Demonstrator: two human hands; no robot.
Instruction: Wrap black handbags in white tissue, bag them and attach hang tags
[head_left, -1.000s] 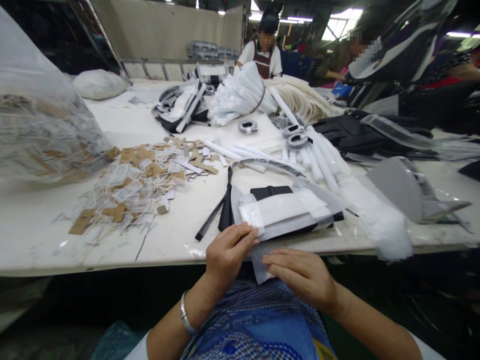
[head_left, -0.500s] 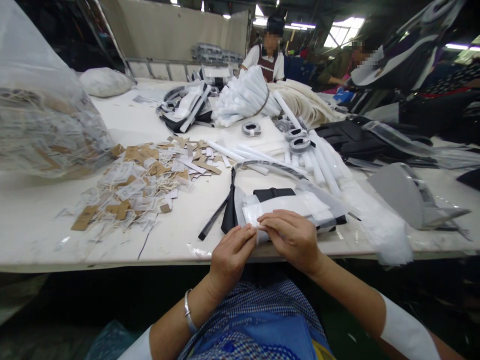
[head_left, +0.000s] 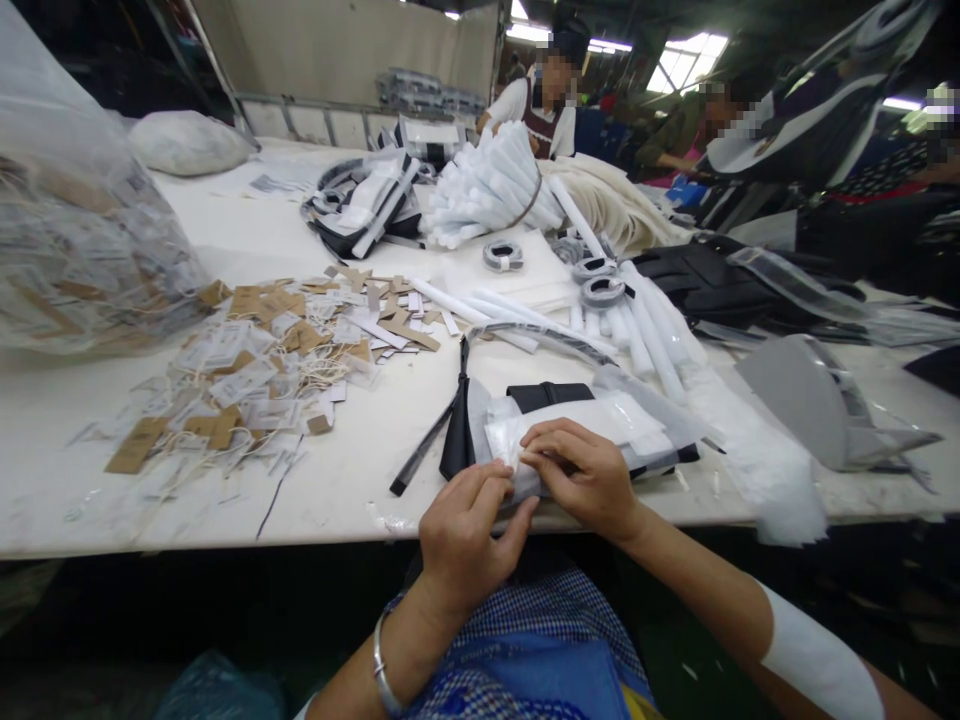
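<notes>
A small black bag (head_left: 551,393) lies before me at the table's front edge, partly covered by a white wrapping sheet (head_left: 600,418). Its strap (head_left: 547,333), sheathed in clear plastic, loops behind it. My right hand (head_left: 589,478) pinches the sheet's near left part between thumb and fingertips. Close by on the left, my left hand (head_left: 466,535) rests its fingertips on the same wrapping, with the thumb spread away from the fingers. The fingertips meet over a shiny patch of the wrap, and what lies under them is hidden.
Loose paper tags with strings (head_left: 255,370) spread to the left, beside a big clear bag of tags (head_left: 82,240). White foam tubes (head_left: 487,190) and grey rolled straps (head_left: 602,292) lie behind. A grey piece (head_left: 806,395) stands right. A co-worker (head_left: 544,110) works across the table.
My left thumb has moved away from its fingers, and the left hand sits slightly lower. The right hand stays almost in place at the wrap. The view has shifted slightly.
</notes>
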